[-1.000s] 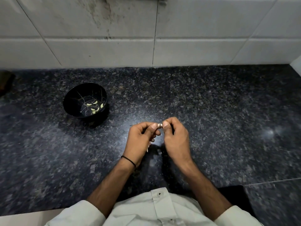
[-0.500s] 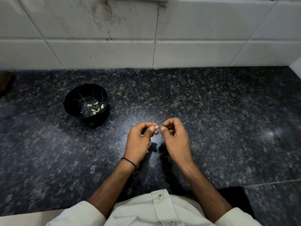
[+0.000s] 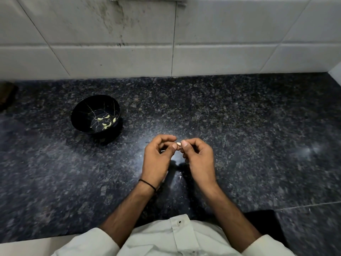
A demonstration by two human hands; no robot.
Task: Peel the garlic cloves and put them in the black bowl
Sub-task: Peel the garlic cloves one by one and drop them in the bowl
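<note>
1. Dark speckled counter (image 3: pixel 239 135) below white tiles (image 3: pixel 221 43); bowl (image 3: pixel 81 111) off to the left rear, with several peeled cloves (image 3: pixel 107 123) inside.
2. Left hand (image 3: pixel 156 159) and right hand (image 3: pixel 200 159) raised over mid-counter, fingers curled, both pinching one clove (image 3: pixel 178 144) at thumb and forefinger tips.
3. Clove up in the air between the two thumbs, well apart from the bowl.
4. Long axis seemingly left to right, one end toward each hand; tip and root too small to tell apart.
5. For a clean peel: firm hold with the left, thumbnail nick at one end with the right, then strip lengthwise without crushing.
6. Pale scrap (image 3: pixel 180 179), likely skin, on the counter beneath the hands.
</note>
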